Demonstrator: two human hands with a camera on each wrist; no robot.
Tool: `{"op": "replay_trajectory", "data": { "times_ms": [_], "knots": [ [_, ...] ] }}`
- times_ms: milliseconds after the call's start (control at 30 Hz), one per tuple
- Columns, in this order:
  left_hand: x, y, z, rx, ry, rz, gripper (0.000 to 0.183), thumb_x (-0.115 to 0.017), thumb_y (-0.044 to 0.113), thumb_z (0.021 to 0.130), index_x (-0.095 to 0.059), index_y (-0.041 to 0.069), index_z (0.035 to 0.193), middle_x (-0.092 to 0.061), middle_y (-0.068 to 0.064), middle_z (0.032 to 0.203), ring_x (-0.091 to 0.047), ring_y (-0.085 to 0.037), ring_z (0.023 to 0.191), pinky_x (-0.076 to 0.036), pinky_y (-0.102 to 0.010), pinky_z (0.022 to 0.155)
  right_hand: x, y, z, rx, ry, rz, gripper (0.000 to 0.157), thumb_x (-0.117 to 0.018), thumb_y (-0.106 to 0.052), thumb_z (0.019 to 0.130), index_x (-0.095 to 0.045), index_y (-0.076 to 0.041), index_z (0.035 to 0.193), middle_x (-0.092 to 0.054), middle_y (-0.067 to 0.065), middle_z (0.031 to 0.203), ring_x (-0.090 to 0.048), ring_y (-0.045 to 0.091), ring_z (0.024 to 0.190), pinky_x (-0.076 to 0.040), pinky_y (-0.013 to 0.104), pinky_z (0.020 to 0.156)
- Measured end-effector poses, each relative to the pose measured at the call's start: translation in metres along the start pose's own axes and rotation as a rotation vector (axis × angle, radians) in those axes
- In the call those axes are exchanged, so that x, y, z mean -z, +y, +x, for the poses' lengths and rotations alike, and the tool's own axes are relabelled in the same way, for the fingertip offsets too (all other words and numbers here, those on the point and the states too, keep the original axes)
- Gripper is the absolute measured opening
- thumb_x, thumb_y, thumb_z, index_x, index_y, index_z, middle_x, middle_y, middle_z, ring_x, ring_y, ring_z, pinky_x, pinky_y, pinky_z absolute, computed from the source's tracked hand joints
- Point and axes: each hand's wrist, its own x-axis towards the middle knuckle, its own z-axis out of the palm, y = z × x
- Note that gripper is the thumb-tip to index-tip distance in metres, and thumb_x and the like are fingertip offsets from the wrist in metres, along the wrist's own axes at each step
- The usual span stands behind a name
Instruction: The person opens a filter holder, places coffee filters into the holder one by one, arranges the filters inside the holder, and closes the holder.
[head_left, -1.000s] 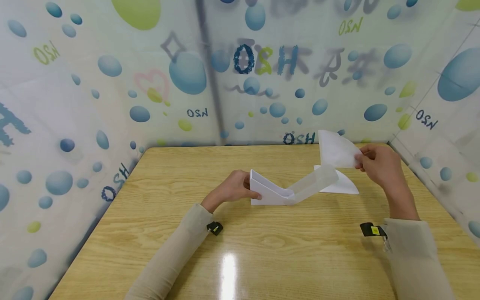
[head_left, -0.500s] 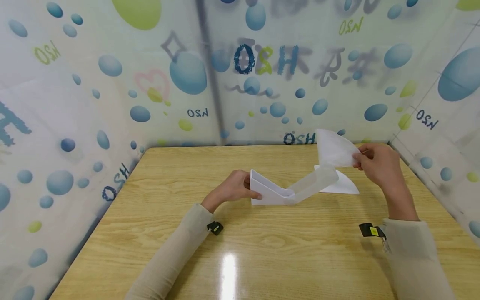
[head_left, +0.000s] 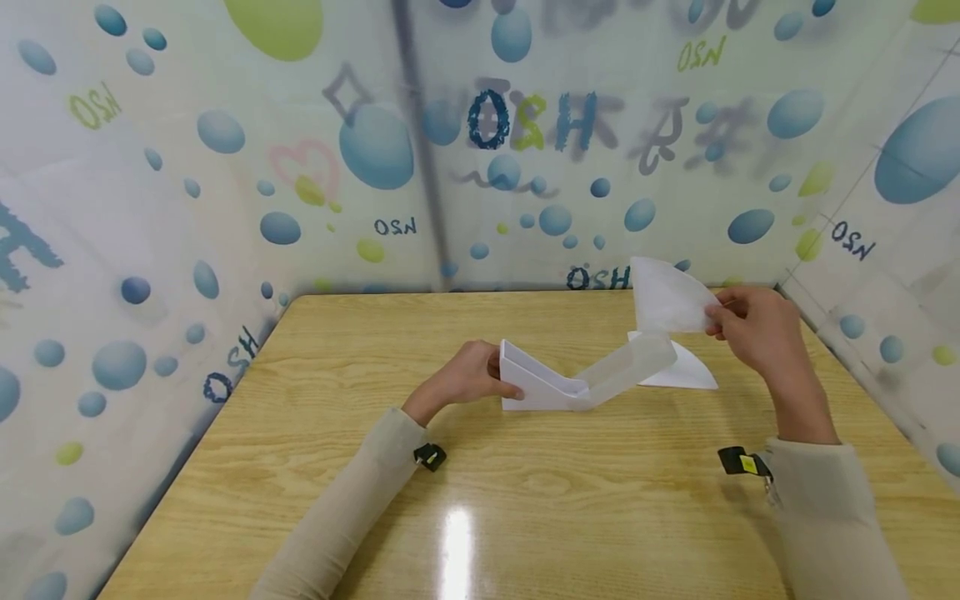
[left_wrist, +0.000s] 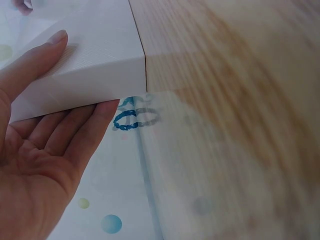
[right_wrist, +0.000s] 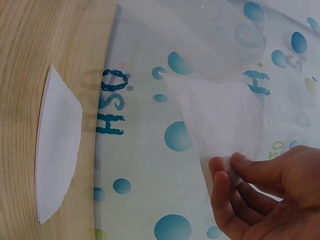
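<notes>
A white box (head_left: 542, 380) with an angled open top stands on the table, and its translucent lid (head_left: 628, 367) is swung out to the right. My left hand (head_left: 468, 372) grips the box's left end, with the thumb on its near face; in the left wrist view the fingers (left_wrist: 92, 127) lie against another side. My right hand (head_left: 757, 327) pinches the rounded edge of a fan-shaped white paper filter (head_left: 670, 300) between thumb and fingers, holding it up beside the lid. Whether filter and lid touch, I cannot tell. The box's inside is mostly hidden.
A folded stack of similar white fan-shaped paper (right_wrist: 60, 150) lies on the wooden table (head_left: 525, 508), partly behind the lid in the head view. A patterned curtain (head_left: 510, 192) hangs behind the table's back edge. Both wrists wear black straps.
Over the last second my right hand has shifted the paper filter slightly left and up. My left hand and the box have stayed in place.
</notes>
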Motion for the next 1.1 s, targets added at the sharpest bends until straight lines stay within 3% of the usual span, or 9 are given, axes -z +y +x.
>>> {"op": "replay_trajectory", "data": {
  "times_ms": [433, 700, 1100],
  "knots": [
    [0.0, 0.0, 0.0, 0.009, 0.002, 0.005, 0.036, -0.087, 0.018, 0.085, -0.074, 0.009, 0.117, -0.079, -0.009, 0.113, -0.076, -0.015, 0.092, -0.061, -0.03, 0.079, 0.001, -0.013, -0.003, 0.03, 0.015, 0.002, 0.026, -0.061, -0.016, 0.104, -0.07, 0.006, 0.112, -0.076, 0.02, 0.088, -0.064, 0.009, 0.065, -0.048, 0.022, 0.056],
    [0.0, 0.0, 0.0, 0.014, 0.003, -0.003, 0.035, -0.087, 0.017, 0.085, -0.074, 0.008, 0.117, -0.079, -0.009, 0.112, -0.076, -0.015, 0.092, -0.061, -0.03, 0.08, 0.001, -0.02, -0.006, 0.044, 0.01, 0.005, 0.027, -0.061, -0.015, 0.104, -0.07, 0.008, 0.116, -0.076, 0.021, 0.089, -0.071, 0.026, 0.074, -0.046, 0.016, 0.06],
    [0.0, -0.001, 0.0, 0.005, 0.003, -0.007, 0.034, -0.087, 0.017, 0.085, -0.075, 0.009, 0.116, -0.079, -0.009, 0.111, -0.075, -0.014, 0.09, -0.061, -0.028, 0.078, 0.002, -0.027, -0.008, 0.077, 0.029, 0.016, 0.025, -0.063, -0.014, 0.103, -0.07, 0.006, 0.115, -0.076, 0.019, 0.087, -0.068, 0.013, 0.066, -0.046, 0.015, 0.058]
  ]
}}
